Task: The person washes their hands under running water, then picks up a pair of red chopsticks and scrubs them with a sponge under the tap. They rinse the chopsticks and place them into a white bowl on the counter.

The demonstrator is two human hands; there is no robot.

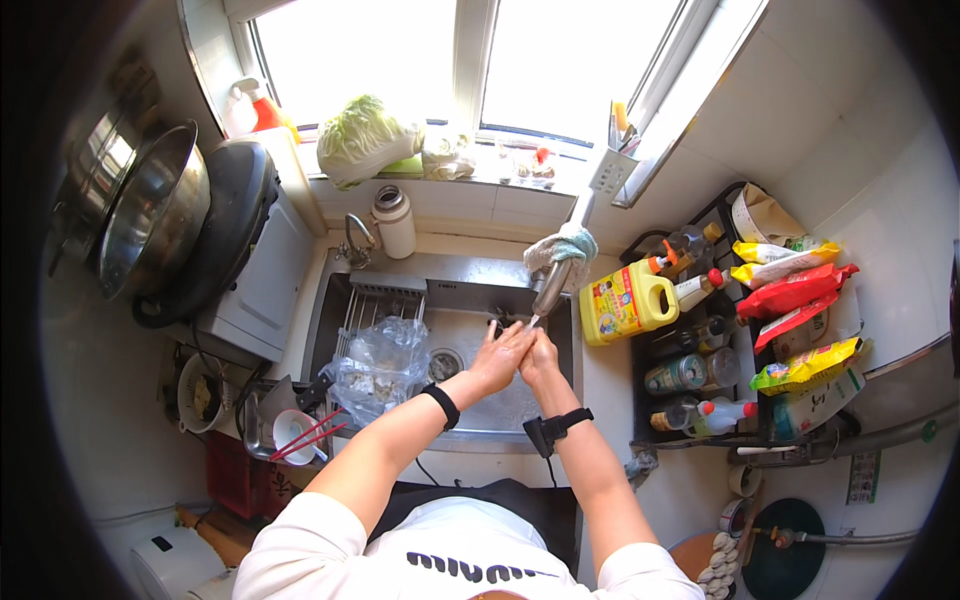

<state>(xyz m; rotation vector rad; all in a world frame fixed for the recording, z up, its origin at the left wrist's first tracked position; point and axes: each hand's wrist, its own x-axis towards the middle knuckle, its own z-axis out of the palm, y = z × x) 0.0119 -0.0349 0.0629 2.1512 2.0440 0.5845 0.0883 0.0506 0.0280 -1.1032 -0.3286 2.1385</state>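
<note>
My left hand point(499, 355) and my right hand point(538, 357) are pressed together over the right side of a stainless steel sink point(465, 307). A thin stream of water runs from the metal faucet point(553, 289) onto them. The left fingers lie stretched out against the right hand, whose fingers are partly hidden. Nothing held shows in either hand. A cloth point(562, 251) is wrapped around the faucet's neck. Left of my hands, a clear plastic bag point(382, 364) rests on a wire drain rack point(349, 319), near the sink's drain point(445, 366).
A yellow detergent jug point(619, 304) stands right of the sink, beside a black rack point(645, 397) of bottles. At the back are a small tap point(357, 251) and an uncapped thermos point(394, 229). Red chopsticks point(307, 439) lie across a bowl at left, close to a knife point(311, 394).
</note>
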